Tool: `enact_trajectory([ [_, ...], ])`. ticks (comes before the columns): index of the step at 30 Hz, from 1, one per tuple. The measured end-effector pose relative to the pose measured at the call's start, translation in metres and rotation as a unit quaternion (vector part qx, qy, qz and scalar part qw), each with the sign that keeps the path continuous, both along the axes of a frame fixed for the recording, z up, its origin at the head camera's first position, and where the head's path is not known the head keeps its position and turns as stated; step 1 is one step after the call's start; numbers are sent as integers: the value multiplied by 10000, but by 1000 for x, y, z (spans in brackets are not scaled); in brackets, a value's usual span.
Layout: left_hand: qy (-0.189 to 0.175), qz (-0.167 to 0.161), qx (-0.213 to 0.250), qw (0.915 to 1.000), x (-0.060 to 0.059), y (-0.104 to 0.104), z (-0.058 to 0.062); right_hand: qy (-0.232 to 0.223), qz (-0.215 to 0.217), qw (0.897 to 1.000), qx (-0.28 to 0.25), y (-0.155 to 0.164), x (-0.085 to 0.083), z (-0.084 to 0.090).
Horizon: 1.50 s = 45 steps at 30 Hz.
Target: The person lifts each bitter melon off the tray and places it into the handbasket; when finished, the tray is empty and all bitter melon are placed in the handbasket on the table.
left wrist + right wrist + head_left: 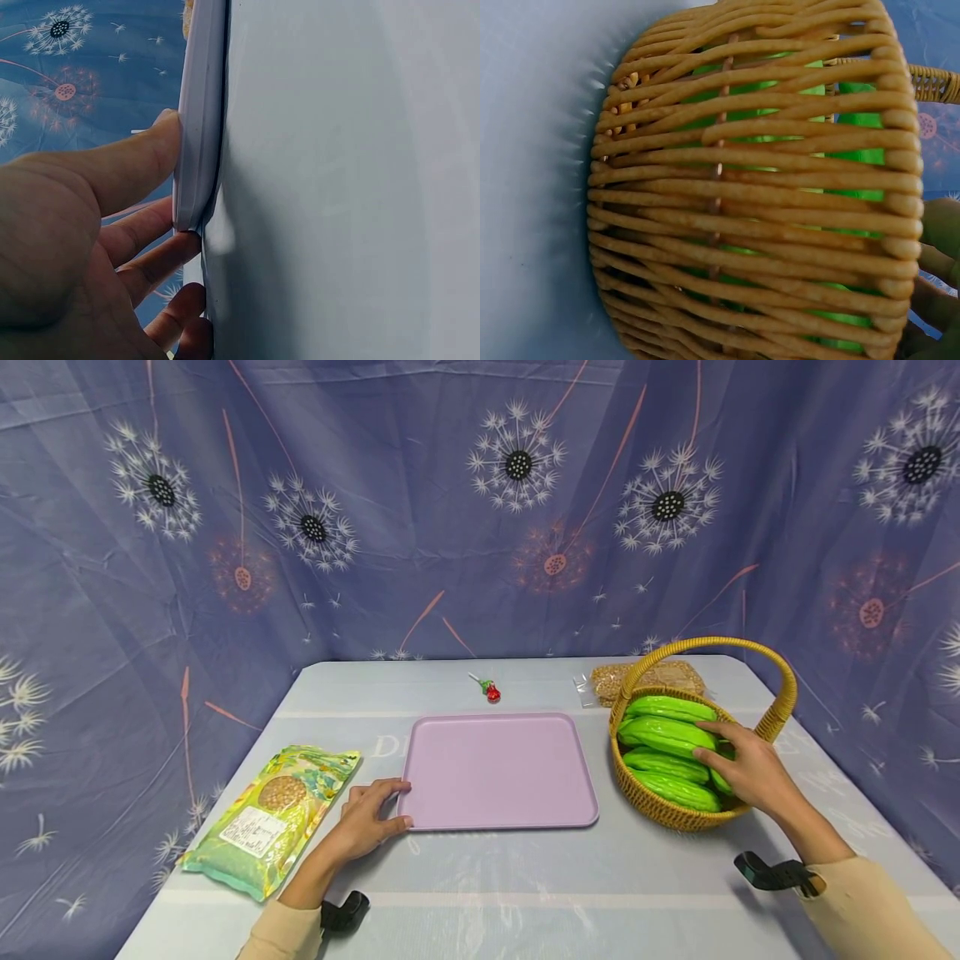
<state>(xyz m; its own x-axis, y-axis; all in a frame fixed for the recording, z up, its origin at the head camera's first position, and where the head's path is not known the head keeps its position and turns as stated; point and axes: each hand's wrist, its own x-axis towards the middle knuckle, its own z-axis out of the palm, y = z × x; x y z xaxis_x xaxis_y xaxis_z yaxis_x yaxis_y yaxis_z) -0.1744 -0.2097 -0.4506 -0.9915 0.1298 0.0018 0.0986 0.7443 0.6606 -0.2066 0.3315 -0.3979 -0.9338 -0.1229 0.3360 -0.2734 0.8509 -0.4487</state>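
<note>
At the left side of a pale purple tray, my left hand rests its thumb and index finger on the rim. In the left wrist view the thumb touches the tray's rim, and other fingertips are against the tabletop. My right hand reaches into a yellow woven basket filled with several green bitter melons. Its thumb and index finger pinch the right end of one bitter melon near the top. The basket's wall hides most of that hand in the right wrist view.
A green and yellow bag with a window of grains lies at the left. Behind the tray is a small red and green piece on a white stick. A clear bag of tan pieces lies behind the basket, whose handle arches up.
</note>
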Motion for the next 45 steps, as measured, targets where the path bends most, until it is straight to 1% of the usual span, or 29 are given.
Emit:
enact_trajectory([
  [6, 17, -4, 13, 10000, 0, 0, 0, 135, 17, 9999, 90, -1, -4, -3],
  [19, 24, 1, 20, 10000, 0, 0, -1, -39, -163, 9998, 107, -1, -6, -4],
  [28, 71, 4, 16, 10000, 0, 1, -3, 303, -123, 9993, 162, -3, -6, -7],
  [34, -9, 10, 45, 10000, 1, 1, -2, 327, -100, 9993, 153, -4, -6, -8],
  [39, 25, 12, 13, 10000, 0, 1, -3, 477, -124, 9985, 235, -4, -6, -8],
  [45, -2, 21, -14, 10000, 0, 1, -2, 477, -174, 9984, 263, -5, -5, -8],
])
